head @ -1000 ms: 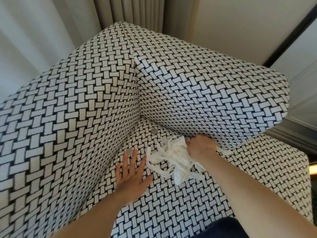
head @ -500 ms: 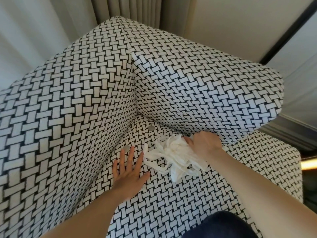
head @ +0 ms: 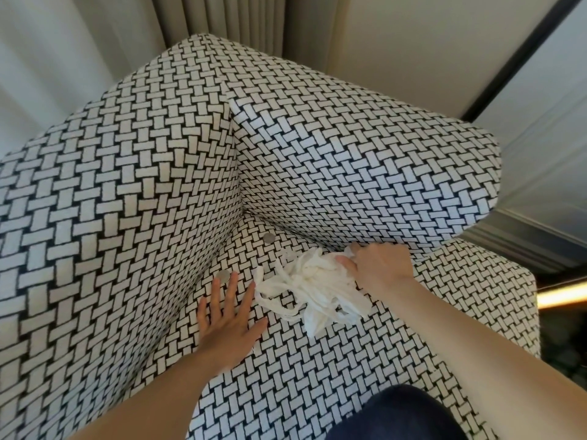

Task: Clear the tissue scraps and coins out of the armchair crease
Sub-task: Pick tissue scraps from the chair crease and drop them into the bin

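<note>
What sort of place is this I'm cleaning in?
Probably a living room or hotel room, though little shows: an upholstered armchair in black-and-white basketweave fabric, pleated pale curtains hanging behind it, and a plain light wall.

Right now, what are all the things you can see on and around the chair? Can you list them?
armchair: one, black-and-white woven pattern, fills most of the view
far coin: one, silver, on the seat near the back corner
near coin: one, silver, on the seat by the side crease, beside the left fingertips
tissue scraps: one bunch, white, on the seat near the back crease
curtain: one, beige, behind the armchair
clothing: one piece, dark blue, bottom edge
left hand: one, flat on the seat, fingers spread
right hand: one, grips the tissue scraps
</note>
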Demonstrator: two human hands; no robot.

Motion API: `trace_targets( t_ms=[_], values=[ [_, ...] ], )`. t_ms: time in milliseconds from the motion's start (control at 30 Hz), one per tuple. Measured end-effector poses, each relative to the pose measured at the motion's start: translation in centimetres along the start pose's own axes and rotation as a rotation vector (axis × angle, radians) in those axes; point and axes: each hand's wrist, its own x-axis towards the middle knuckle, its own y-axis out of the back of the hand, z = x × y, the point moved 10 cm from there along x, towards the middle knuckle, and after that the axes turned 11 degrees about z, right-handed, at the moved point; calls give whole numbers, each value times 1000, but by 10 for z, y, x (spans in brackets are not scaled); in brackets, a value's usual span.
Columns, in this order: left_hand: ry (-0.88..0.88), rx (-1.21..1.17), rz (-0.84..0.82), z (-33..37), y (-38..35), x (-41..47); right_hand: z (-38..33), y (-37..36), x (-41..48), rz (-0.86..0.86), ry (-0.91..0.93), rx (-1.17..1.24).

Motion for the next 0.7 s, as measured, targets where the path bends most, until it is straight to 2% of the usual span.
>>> trace_targets(
  t_ms=[133,233,433,700],
  values=[
    [2,0,-5,-1,-1,0,-1,-36,2,-261,-69,-60],
    [1,6,-5,-1,-1,0,2,-57,1,-342,-92,43],
    [7,10,-18,-2,-3,1,2,-63,4,-279,-77,195],
    [6,6,-9,-3,-5,2,-1,-49,8,-182,-19,105]
  ],
)
